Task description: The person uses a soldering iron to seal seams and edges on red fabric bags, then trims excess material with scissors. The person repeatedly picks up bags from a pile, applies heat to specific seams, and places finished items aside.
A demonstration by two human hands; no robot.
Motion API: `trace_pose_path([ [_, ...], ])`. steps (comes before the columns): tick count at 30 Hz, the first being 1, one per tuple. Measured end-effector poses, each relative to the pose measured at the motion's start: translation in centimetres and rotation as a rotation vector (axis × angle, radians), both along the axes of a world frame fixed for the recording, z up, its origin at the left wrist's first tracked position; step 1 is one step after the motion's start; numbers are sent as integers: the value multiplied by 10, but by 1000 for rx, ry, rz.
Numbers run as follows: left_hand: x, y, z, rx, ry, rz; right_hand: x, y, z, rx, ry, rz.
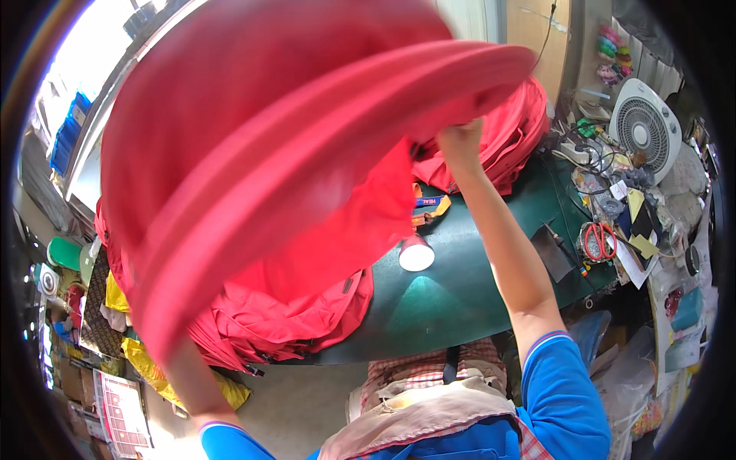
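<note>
A large red fabric piece (307, 153) with a thick, curved rim fills the upper left and middle, blurred by motion. It is raised above the dark green table (452, 307). My right hand (462, 142) grips its right end, the fingertips partly covered by cloth. At its lower left end is my left hand (178, 359), whose fingers the fabric hides. Beneath it, more red fabric (307, 314) lies heaped at the table's left. Another red fabric bundle (514, 142) rests behind my right hand.
A lit lamp (416, 254) shines on the table beside an orange and blue strap (435, 207). Red-handled scissors (598, 242) lie at the right among papers and clutter, with a white fan (646, 126) behind. Yellow bags (149, 368) are at lower left.
</note>
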State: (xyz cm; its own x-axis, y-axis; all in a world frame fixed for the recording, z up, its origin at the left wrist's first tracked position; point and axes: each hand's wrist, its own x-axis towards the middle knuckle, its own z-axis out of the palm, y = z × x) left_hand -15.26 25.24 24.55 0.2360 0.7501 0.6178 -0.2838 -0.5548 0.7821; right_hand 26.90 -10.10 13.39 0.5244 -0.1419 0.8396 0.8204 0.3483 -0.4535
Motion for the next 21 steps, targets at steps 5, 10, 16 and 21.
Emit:
trace_pose_path([
  [5,148,29,29,234,-229,-91,-78,-53,65,215,-228,-485],
  [10,188,-167,-127,-30,-176,-902,-160,-46,27,-249,-190,-662],
  [16,210,-239,-179,-845,-43,-891,-177,-64,-48,-724,147,30],
  [21,196,-190,-215,-752,112,-1050,-150,-65,-49,-577,428,86],
])
